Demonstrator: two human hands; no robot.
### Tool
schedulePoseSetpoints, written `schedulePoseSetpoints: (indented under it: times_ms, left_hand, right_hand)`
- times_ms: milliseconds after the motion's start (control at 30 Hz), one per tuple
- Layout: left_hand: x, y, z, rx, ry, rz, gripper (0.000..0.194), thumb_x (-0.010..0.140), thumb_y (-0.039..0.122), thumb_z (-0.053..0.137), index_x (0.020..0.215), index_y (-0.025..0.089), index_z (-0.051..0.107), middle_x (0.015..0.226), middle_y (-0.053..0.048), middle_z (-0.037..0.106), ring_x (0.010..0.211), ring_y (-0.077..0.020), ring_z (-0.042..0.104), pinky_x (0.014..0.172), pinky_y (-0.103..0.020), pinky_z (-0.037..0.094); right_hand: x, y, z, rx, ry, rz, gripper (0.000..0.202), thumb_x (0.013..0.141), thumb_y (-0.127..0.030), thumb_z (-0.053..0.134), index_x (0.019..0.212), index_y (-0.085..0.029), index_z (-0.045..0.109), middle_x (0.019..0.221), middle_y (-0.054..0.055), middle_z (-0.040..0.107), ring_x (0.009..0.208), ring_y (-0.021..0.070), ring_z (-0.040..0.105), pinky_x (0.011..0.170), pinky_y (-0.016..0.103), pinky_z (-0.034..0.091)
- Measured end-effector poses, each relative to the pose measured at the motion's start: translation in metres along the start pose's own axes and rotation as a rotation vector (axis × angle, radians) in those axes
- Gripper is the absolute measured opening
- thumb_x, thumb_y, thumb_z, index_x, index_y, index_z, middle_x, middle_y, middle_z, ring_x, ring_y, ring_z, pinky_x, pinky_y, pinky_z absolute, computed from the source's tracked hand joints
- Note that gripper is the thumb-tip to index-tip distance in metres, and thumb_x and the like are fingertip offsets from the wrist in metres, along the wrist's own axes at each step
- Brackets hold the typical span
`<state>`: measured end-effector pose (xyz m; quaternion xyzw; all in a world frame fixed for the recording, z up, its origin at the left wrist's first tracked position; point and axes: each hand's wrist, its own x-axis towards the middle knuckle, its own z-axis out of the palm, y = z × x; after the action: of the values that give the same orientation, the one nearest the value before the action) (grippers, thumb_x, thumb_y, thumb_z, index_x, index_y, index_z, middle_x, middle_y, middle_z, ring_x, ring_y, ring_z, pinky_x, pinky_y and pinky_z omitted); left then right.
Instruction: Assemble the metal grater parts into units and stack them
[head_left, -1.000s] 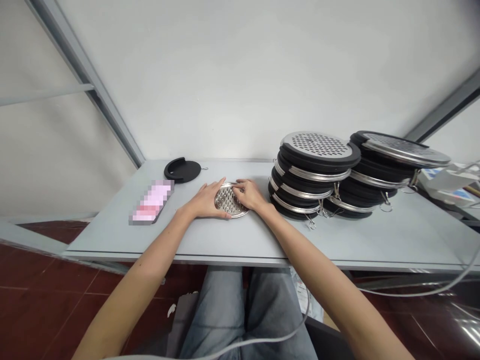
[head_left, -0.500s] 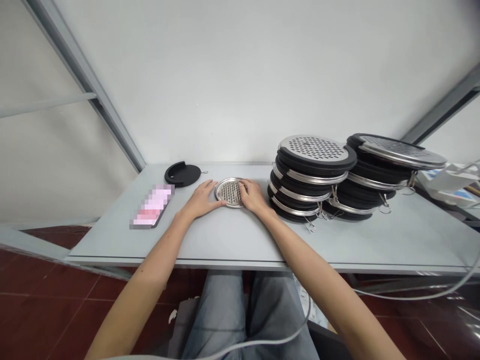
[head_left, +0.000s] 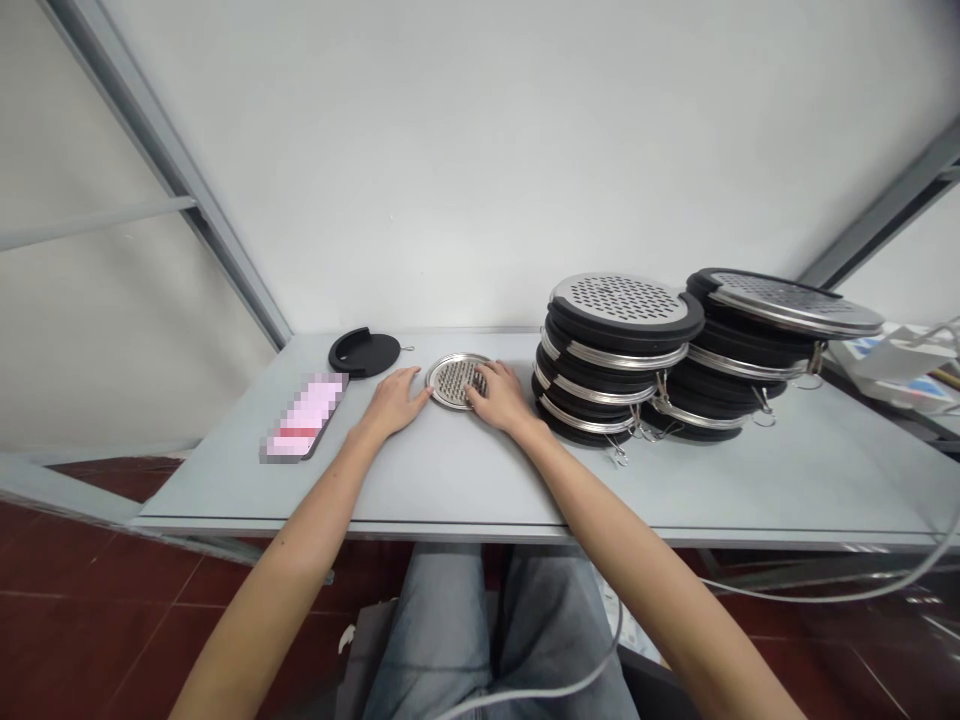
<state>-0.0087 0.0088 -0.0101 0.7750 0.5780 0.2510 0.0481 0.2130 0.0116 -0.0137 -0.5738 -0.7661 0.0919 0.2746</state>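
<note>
A round metal grater plate (head_left: 454,382) with a shiny rim lies flat on the table. My right hand (head_left: 501,393) grips its right side, with the thumb on the grating surface and the fingers at the rim. My left hand (head_left: 394,403) is just to the plate's left, fingers spread and holding nothing; its thumb tip points at the rim. Farther left lies a black round holder (head_left: 375,355) with a raised curved edge and a small wire loop.
Two stacks, a nearer stack of graters (head_left: 611,365) and a farther stack of graters (head_left: 757,350), stand on the right, wire loops jutting forward. A phone (head_left: 306,418) with a blurred screen lies at left. A white cable (head_left: 825,597) hangs below the table (head_left: 465,480).
My left hand has drawn slightly leftward from the plate's rim. My right thumb has slid a little inward over the grating surface. The plate has hardly moved.
</note>
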Motion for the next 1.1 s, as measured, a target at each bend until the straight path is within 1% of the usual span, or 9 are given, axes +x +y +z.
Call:
schedulePoseSetpoints:
  times_ms: [100,267,433,567,700,833,1000,1067,1100]
  left_hand:
    - [-0.001,0.001,-0.001,-0.016,-0.014,0.020,0.049,0.090,0.046,0.054,0.126,0.012,0.057,0.130,-0.016,0.061,0.123,-0.0281,0.055,0.109,-0.041,0.040]
    - [-0.003,0.004,-0.004,-0.003,-0.026,0.060,0.045,0.088,0.050,0.056,0.120,0.019,0.062,0.125,-0.012,0.063,0.121,-0.0282,0.055,0.108,-0.043,0.040]
    - [-0.001,0.004,0.000,0.002,-0.010,0.033,0.042,0.087,0.046,0.056,0.117,0.017,0.063,0.124,-0.013,0.063,0.121,-0.0278,0.055,0.108,-0.042,0.040]
    - [0.001,0.002,0.006,0.015,-0.009,-0.009,0.042,0.086,0.040,0.056,0.119,0.015,0.062,0.127,-0.014,0.061,0.122,-0.0282,0.054,0.109,-0.042,0.040]
    - [0.001,0.004,0.009,0.031,0.014,-0.032,0.040,0.086,0.039,0.056,0.118,0.016,0.063,0.125,-0.013,0.062,0.119,-0.0284,0.056,0.107,-0.042,0.041]
    - [0.001,0.008,0.010,0.053,0.047,-0.079,0.033,0.086,0.036,0.056,0.111,0.018,0.066,0.122,-0.012,0.063,0.116,-0.0282,0.057,0.105,-0.041,0.042]
    - [0.000,0.012,0.009,0.066,0.053,-0.086,0.030,0.087,0.034,0.057,0.109,0.018,0.067,0.120,-0.011,0.064,0.115,-0.0270,0.058,0.103,-0.038,0.043]
    - [-0.001,0.013,0.007,0.056,0.058,-0.081,0.029,0.087,0.033,0.056,0.109,0.017,0.067,0.119,-0.012,0.065,0.114,-0.0264,0.058,0.103,-0.037,0.043]
    - [-0.002,0.013,0.007,0.050,0.061,-0.078,0.029,0.087,0.032,0.055,0.109,0.016,0.067,0.118,-0.012,0.065,0.114,-0.0261,0.058,0.103,-0.037,0.043]
  right_hand:
    - [0.001,0.001,0.001,0.020,-0.005,-0.006,0.048,0.091,-0.036,0.054,0.130,-0.009,0.055,0.134,0.016,0.055,0.127,0.0267,0.045,0.111,0.037,0.032]
    - [0.000,0.001,0.001,0.008,-0.012,-0.009,0.046,0.091,-0.034,0.054,0.130,-0.010,0.056,0.135,0.016,0.055,0.128,0.0269,0.044,0.110,0.038,0.032]
    - [-0.001,-0.001,0.000,0.012,0.000,-0.002,0.045,0.091,-0.033,0.054,0.129,-0.010,0.055,0.131,0.016,0.057,0.124,0.0267,0.047,0.108,0.037,0.034]
    - [0.000,0.000,0.002,0.042,0.054,0.040,0.047,0.090,-0.033,0.053,0.130,-0.009,0.053,0.127,0.016,0.060,0.120,0.0274,0.051,0.105,0.036,0.037]
    - [0.006,0.006,0.004,0.104,0.100,0.122,0.048,0.092,-0.035,0.049,0.131,-0.008,0.051,0.128,0.018,0.058,0.122,0.0282,0.051,0.106,0.038,0.038]
    - [0.023,0.008,0.003,0.136,0.205,0.204,0.054,0.091,-0.035,0.046,0.135,-0.003,0.046,0.136,0.022,0.052,0.130,0.0306,0.044,0.111,0.041,0.032]
    - [0.062,0.001,0.000,0.125,0.361,0.484,0.066,0.085,-0.029,0.049,0.143,0.000,0.032,0.149,0.028,0.034,0.141,0.0368,0.028,0.113,0.052,0.026]
    - [0.078,0.001,-0.003,0.123,0.416,0.566,0.069,0.085,-0.026,0.049,0.144,0.003,0.028,0.150,0.031,0.030,0.141,0.0384,0.027,0.112,0.053,0.026]
    - [0.085,0.002,-0.006,0.115,0.447,0.601,0.070,0.084,-0.024,0.050,0.143,0.004,0.028,0.148,0.032,0.032,0.139,0.0392,0.029,0.112,0.053,0.027]
